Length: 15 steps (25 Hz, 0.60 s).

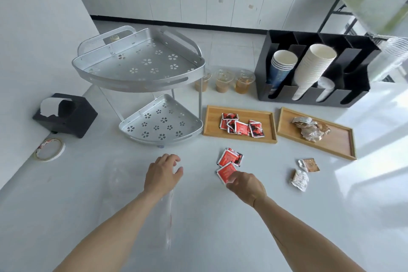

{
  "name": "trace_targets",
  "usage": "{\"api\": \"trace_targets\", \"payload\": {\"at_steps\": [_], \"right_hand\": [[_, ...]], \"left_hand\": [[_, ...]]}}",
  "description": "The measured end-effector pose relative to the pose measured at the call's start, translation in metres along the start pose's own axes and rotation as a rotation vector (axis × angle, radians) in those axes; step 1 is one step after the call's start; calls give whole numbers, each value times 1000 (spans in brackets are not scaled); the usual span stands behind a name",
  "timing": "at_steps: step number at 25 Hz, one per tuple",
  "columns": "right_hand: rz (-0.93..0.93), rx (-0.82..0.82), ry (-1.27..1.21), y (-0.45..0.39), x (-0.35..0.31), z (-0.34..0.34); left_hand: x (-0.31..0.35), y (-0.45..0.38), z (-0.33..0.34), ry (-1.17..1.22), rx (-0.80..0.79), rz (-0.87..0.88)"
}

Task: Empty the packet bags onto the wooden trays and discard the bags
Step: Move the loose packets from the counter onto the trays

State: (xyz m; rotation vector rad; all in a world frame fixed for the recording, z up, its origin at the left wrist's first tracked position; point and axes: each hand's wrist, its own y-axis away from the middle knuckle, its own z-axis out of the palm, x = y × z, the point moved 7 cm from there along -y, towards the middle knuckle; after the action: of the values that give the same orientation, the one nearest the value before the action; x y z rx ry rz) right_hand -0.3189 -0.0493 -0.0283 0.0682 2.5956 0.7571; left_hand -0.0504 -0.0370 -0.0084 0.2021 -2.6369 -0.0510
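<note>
Partial completion of the emptying task, as judged from the layout. The left wooden tray [239, 125] already carried a heap of red packets [241, 127], and the right wooden tray [315, 132] a heap of pale brown packets [310, 129]. Three red packets had landed short on the white counter [220, 216], just in front of the left tray: a stray pair [230, 157] and, nearest the person, a single red packet [226, 172]. Two stray brown packets [303, 172] lay in front of the right tray. These remained to be gathered onto the trays. The right hand [246, 187] rested on the single red packet, fingertips on its near corner; whether the grip was pinching or only pressing could not be told. The left hand [163, 173] hovered above the counter with fingers loosely spread, apparently holding nothing. A clear plastic bag [166, 216], faintly visible, lay under the left wrist and was not yet discarded.
</note>
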Motion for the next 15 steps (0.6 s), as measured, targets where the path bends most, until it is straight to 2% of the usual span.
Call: {"api": "trace_targets", "payload": {"at_steps": [5, 7, 10, 15], "right_hand": [[5, 79, 56, -14, 39, -39], [-31, 114, 80, -25, 42, -52], [-65, 133, 94, -44, 41, -64], [-161, 88, 155, -74, 15, -55]], "left_hand": [[49, -9, 57, -96, -269, 13], [68, -13, 72, -127, -331, 7], [95, -18, 89, -188, -329, 0], [114, -20, 101, -275, -220, -109]]}}
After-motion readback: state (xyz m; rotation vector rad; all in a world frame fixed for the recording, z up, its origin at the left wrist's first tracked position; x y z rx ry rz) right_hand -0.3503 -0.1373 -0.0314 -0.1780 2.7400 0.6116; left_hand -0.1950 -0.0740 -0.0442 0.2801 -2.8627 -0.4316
